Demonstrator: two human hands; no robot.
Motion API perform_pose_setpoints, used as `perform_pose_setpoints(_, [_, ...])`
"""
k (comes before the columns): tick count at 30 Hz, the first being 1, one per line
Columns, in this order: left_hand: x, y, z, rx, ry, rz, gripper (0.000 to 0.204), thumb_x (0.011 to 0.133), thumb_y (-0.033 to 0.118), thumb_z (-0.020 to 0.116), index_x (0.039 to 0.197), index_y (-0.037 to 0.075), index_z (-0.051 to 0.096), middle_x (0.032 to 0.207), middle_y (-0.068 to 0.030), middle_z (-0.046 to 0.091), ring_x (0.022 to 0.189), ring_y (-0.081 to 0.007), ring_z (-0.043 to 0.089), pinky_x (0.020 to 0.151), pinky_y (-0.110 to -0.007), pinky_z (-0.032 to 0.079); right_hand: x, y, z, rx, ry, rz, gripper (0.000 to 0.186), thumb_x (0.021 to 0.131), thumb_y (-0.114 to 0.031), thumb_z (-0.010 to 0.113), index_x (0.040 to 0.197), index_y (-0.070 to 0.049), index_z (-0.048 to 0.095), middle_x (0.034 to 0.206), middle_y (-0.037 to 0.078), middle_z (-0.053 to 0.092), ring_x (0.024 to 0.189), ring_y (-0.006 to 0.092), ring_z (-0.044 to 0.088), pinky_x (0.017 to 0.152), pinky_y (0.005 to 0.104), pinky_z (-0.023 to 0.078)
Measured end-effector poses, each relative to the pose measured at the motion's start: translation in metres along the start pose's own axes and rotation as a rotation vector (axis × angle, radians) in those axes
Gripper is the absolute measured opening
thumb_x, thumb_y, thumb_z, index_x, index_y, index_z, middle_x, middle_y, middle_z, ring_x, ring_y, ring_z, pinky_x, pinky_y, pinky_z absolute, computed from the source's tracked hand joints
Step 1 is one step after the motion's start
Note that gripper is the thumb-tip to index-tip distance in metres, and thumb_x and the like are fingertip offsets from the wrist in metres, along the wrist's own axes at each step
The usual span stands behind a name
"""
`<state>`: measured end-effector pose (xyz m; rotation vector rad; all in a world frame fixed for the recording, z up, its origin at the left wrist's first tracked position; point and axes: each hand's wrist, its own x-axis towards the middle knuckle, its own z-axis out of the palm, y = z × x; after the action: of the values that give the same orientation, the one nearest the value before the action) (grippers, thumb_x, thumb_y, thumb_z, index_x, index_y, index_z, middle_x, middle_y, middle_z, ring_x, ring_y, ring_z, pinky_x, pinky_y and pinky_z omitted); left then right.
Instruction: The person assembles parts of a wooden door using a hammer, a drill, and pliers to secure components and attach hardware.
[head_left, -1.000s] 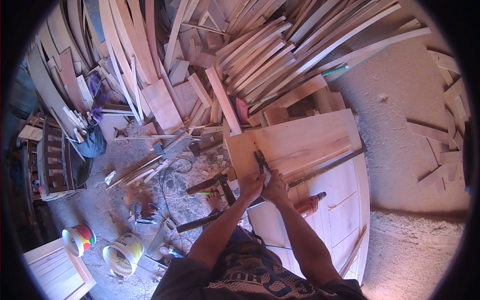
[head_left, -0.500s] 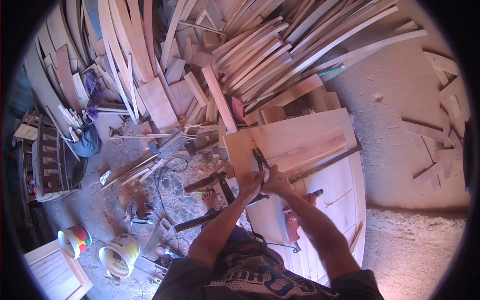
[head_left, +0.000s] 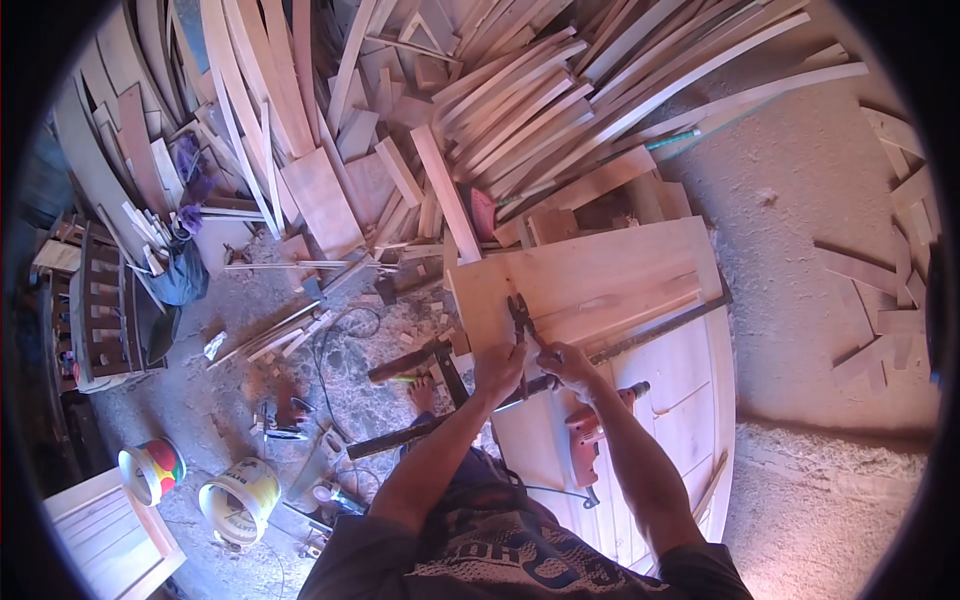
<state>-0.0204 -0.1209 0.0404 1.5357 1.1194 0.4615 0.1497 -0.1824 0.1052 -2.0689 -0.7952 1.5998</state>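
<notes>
My left hand [head_left: 498, 371] and my right hand [head_left: 567, 363] are each closed round one handle of a pair of dark pincers [head_left: 519, 312]. The jaws point away from me and rest on the pale wooden door panel [head_left: 600, 262], near a small dark mark in the wood. My fingers hide much of the handles. A long dark bar clamp [head_left: 655, 331] runs across the panel just beyond my right hand. Beside my right forearm, a red power drill [head_left: 583, 440] lies on the panel with its cord trailing toward me.
Stacked boards [head_left: 520, 110] and offcuts crowd the far side. On the left stand a yellow-white bucket [head_left: 262, 485], a multicoloured bucket [head_left: 150, 470] and a slatted wooden piece [head_left: 105, 300]. A cable [head_left: 320, 370] lies across the shaving-strewn floor. More offcuts [head_left: 870, 270] lie at the far right.
My hands have moved apart, spreading the pincers' handles; my right hand has shifted to the right. The jaws stay at nearly the same place on the panel. The whole view has shifted slightly.
</notes>
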Motion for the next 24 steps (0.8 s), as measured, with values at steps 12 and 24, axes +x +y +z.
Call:
perform_pose_setpoints(12, [0.005,0.025,-0.001,0.177,-0.075,0.010,0.035,0.095,0.033,0.051,0.096,0.001,0.067,0.085,-0.0265,0.068,0.082,-0.0447,0.067,0.077,-0.052,0.052,0.027,0.012,-0.029,0.499,-0.451,0.047,0.063,0.086,-0.032,0.076,0.140,-0.012,0.048,0.117,0.012,0.065,0.102,0.0255,0.068,0.092,0.0475,0.055])
perform_pose_setpoints(24, [-0.013,0.040,-0.044,0.154,0.106,-0.038,0.033,0.089,0.036,0.065,0.091,0.004,0.068,0.080,-0.0211,0.069,0.074,-0.0398,0.068,0.066,-0.048,0.053,0.003,-0.009,0.044,1.082,-0.605,0.039,0.069,0.097,-0.031,0.063,0.153,-0.023,0.024,0.139,0.020,0.052,0.118,0.0399,0.060,0.097,0.0570,0.051])
